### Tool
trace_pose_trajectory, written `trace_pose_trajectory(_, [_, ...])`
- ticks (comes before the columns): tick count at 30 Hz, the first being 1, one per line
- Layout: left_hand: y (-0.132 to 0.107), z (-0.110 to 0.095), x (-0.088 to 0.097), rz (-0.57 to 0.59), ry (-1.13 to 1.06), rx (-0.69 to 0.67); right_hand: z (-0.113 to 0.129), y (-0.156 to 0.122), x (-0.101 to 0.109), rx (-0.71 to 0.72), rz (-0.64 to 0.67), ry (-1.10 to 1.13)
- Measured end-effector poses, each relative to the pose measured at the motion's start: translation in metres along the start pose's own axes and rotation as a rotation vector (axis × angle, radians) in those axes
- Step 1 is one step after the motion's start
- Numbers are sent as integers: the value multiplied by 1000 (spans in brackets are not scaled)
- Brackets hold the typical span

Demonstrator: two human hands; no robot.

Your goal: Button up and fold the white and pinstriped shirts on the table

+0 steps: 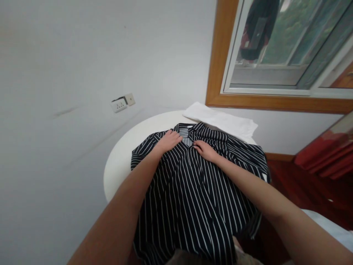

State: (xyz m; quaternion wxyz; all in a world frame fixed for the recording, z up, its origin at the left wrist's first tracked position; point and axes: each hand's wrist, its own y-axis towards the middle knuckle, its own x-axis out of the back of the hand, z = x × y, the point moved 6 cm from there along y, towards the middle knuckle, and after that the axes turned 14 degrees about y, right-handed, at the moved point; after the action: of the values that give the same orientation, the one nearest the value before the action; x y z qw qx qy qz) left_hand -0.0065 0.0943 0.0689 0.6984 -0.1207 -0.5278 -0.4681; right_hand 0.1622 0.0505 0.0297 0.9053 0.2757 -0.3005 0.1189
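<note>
A black shirt with white stripes (190,191) lies front up over a round white table (118,158), its collar at the far side and its hem hanging toward me. My left hand (168,141) rests at the left side of the collar opening, fingers together and curled over the fabric edge. On the right edge of the neckline, my right hand (204,150) pinches the fabric between thumb and fingers. Grey inner lining with a small white label shows in the neck opening. Both sleeves spread out sideways; the right one reaches past the table edge.
A folded white cloth (220,118) lies at the table's back right, beside the wall. Behind it is a wood-framed window (217,55). A wall socket (120,105) sits to the left. Red fabric (328,151) hangs at the right above a dark red floor (289,191).
</note>
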Motion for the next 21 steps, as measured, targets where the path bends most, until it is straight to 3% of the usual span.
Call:
trace_pose_trajectory(4, [12,-15,23,-130,-111,190,-5,12,3,-10,-47,77])
trace_pose_trajectory(6, [19,-26,24,-203,-243,349,-6,15,2,-12,-55,94])
trace_pose_trajectory(9, [18,-41,5,-307,-502,569,-8,16,2,-26,-61,88])
trace_pose_trajectory(12, [6,-45,-23,-332,-738,697,-7,15,2,-27,-63,70])
trace_pose_trajectory(15, [-5,-42,-37,-280,-935,673,-6,13,4,-25,-75,69])
trace_pose_trajectory(21, [-10,-43,-26,-193,-1022,494,-6,8,3,-45,-15,134])
